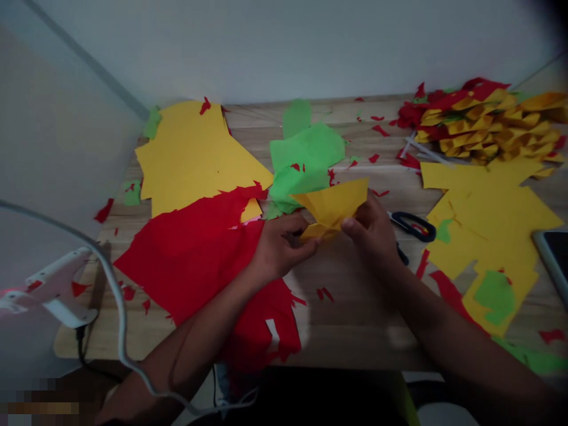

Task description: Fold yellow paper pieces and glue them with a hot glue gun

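Observation:
A folded piece of yellow paper [339, 204] is held between both hands above the middle of the table. My left hand [284, 245] pinches its lower left part between thumb and fingers. On the other side, my right hand [370, 234] grips the right edge, with its thumb pressed on the front. Red paper [190, 254] lies beneath and beside my left forearm. Just behind the held piece are crumpled green sheets [306, 154]. Scissors with dark handles [412, 227] lie right of my right hand, partly hidden by it.
Large yellow sheets [190, 154] lie at the back left, with more cut yellow paper [492, 207] at the right. A heap of folded yellow and red pieces [483, 124] fills the back right corner. A white glue gun [66, 290] stands at the left edge, near a pale cable [116, 290]. Red scraps are scattered about.

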`<state>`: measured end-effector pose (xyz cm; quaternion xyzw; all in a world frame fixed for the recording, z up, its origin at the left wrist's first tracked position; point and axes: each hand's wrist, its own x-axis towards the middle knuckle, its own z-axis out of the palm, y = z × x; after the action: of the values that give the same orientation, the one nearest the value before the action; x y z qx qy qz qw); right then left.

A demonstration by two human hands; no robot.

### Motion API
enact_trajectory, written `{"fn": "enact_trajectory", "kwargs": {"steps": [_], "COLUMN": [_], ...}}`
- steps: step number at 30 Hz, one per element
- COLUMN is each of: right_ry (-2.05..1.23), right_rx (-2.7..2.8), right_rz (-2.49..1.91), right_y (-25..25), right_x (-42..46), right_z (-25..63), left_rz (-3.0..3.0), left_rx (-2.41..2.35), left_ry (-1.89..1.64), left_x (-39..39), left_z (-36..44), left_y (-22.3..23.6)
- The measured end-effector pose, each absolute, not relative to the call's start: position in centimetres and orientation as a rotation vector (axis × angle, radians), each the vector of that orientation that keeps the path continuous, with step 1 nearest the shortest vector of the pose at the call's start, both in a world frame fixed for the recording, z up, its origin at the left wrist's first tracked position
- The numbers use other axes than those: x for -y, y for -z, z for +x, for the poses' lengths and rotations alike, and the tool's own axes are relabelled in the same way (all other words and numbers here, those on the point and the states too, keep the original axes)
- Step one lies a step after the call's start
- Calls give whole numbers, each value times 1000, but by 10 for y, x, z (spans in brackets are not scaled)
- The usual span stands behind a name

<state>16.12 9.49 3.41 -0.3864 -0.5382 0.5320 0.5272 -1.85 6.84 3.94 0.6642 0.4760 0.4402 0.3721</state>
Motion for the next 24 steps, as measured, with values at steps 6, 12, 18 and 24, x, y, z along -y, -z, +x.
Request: {"fn": "enact_trajectory", "kwargs": {"steps": [6, 12, 18, 24], "right_ry": [-1234, -1229, -1150, -1066], "right_rx": [1368, 1418, 1329, 1517], "right_rz": [-1118, -1182, -1083, -1125], "right_y": [-38, -45, -44, -40], "right_x": [-98, -96, -96, -95], "right_z": [171, 168, 167, 174], "left_rz": [1415, 1021, 1068, 1169], "left_rx": [-1168, -1149, -1215, -1205], "left_ry": [-1080, -1223, -1281, -1233], "left_x": [-71, -77, -80, -80], "left_z": [-19, -22, -25, -26], "left_y": [-36, -30, -34, -34]}}
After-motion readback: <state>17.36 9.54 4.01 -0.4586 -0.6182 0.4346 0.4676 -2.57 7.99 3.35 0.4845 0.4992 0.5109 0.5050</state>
